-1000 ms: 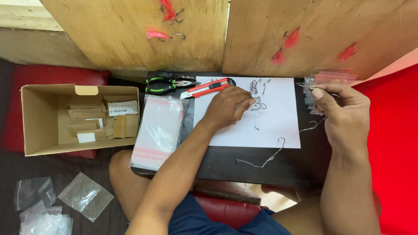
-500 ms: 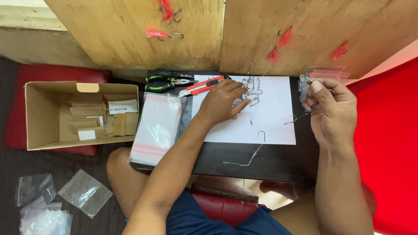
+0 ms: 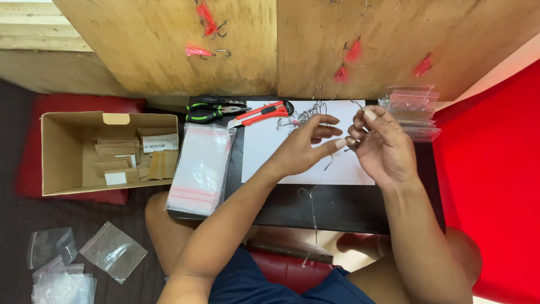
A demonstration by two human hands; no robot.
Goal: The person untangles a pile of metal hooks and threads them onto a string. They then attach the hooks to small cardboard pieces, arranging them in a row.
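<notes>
My right hand [image 3: 384, 147] is raised over the white paper sheet [image 3: 264, 155] and pinches a small wire hook with a thin line [image 3: 313, 198] that trails down past the table's front edge. My left hand [image 3: 306, 147] is just to its left, fingers spread, thumb tip touching the hook end at my right fingertips. A tangle of metal hooks [image 3: 306, 114] lies on the paper's far edge, just beyond my left fingers. A stack of small clear bags [image 3: 413, 110] sits right behind my right hand.
On the black tabletop [image 3: 360, 211] lie a red utility knife [image 3: 261, 112], green-handled pliers [image 3: 216, 110] and a stack of zip bags [image 3: 201, 168]. A cardboard box [image 3: 62, 183] holds packets at the left, with loose bags [image 3: 112, 251] on the floor. Red-feathered hooks [image 3: 201, 50] hang on plywood.
My left hand left the hook pile and moved right to meet my right hand. My right hand shifted left from the clear bags, carrying the hook and line over the paper.
</notes>
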